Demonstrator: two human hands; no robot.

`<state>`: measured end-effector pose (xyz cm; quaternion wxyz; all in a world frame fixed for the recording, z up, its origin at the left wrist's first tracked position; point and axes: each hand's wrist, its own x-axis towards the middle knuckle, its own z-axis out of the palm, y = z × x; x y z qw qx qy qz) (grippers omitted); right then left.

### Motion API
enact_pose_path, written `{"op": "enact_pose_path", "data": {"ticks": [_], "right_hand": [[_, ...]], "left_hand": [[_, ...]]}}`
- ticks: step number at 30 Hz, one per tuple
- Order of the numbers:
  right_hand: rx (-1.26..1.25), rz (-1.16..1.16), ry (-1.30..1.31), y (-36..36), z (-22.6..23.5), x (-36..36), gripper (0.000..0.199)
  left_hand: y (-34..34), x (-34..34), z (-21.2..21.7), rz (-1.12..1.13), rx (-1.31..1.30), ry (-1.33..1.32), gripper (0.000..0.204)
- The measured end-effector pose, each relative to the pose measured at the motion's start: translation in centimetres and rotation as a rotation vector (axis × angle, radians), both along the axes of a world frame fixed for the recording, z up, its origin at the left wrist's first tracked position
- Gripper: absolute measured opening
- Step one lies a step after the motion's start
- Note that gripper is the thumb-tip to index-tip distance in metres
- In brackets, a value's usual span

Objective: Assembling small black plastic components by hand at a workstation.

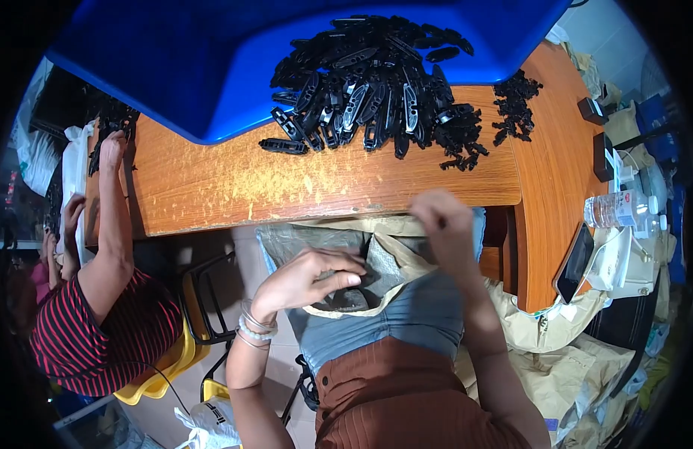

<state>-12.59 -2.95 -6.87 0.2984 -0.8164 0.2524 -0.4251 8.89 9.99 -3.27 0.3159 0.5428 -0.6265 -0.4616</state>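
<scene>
Over the mouth of an open sack [389,267] across my lap hangs my left hand [310,278]. Its fingers are loosely bent, thumb a little apart, and nothing shows between them. My right hand [445,218], slightly blurred, is raised by the table's front edge with its fingers curled in. A dark spot shows between those fingers, too small to name. Beyond both hands, a heap of black plastic parts [369,97], long and oval with slots, spills from a tipped blue bin [242,90] onto the wooden table [309,183].
Small black pieces [516,105] lie in a pile at the table's right. A phone [575,262] and plastic bottles [616,208] stand on the right side. Paper sacks [578,374] cover the floor there. On the left, a person in a striped shirt [107,337] sits on a yellow chair [156,374].
</scene>
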Motion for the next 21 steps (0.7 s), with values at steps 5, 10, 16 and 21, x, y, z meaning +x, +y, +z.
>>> {"op": "enact_pose_path", "data": {"ticks": [5,10,16,21], "right_hand": [[-0.273,-0.504,0.380,-4.8,0.0,-1.5,0.010],[-0.354,-0.469,0.418,-4.4,0.0,-0.7,0.010],[-0.403,-0.394,0.163,-3.2,-1.2,0.1,0.015],[-0.273,-0.269,-0.013,-1.5,-0.9,0.0,0.016]], "left_hand": [[-4.0,3.0,-0.2,0.537,-0.405,-0.498,0.023],[-7.6,6.7,-1.5,0.577,-0.623,-0.920,0.039],[-6.3,5.0,-1.9,0.607,-0.569,-0.685,0.023],[-4.8,-0.9,-1.8,0.541,-0.175,0.583,0.030]]}}
